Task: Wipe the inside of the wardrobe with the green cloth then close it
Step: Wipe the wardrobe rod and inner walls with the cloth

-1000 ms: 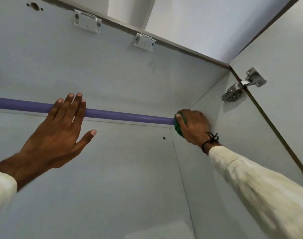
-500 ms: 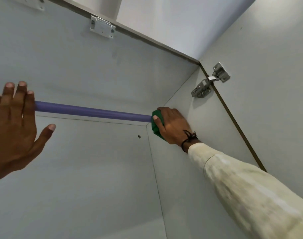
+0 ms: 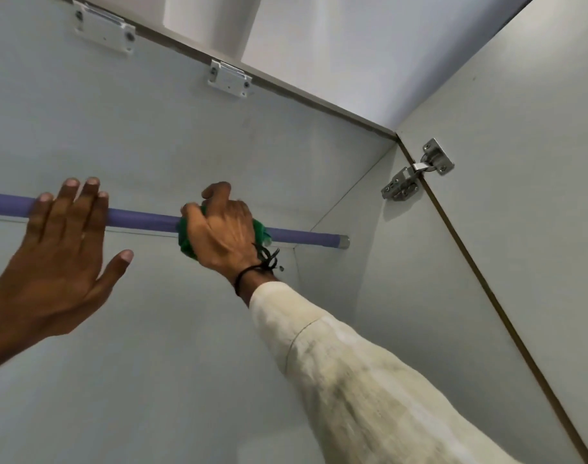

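I look up into the white wardrobe (image 3: 185, 139). A purple hanging rail (image 3: 142, 220) runs across it to the right side wall. My right hand (image 3: 222, 234) is wrapped around the rail with the green cloth (image 3: 186, 243) bunched between palm and rail. The cloth peeks out on both sides of the hand. My left hand (image 3: 60, 259) is raised in front of the rail further left, fingers spread and straight, holding nothing; whether it touches the rail I cannot tell.
The open door (image 3: 526, 195) hangs at the right on a metal hinge (image 3: 416, 170). Two white brackets (image 3: 230, 78) sit along the top panel's front edge. The right side wall (image 3: 403, 296) meets the back panel just past the rail's end.
My right hand has slid with the cloth from the rail's right end at the side wall leftward along the rail. The left hand is back near the rail, closer to the right one.
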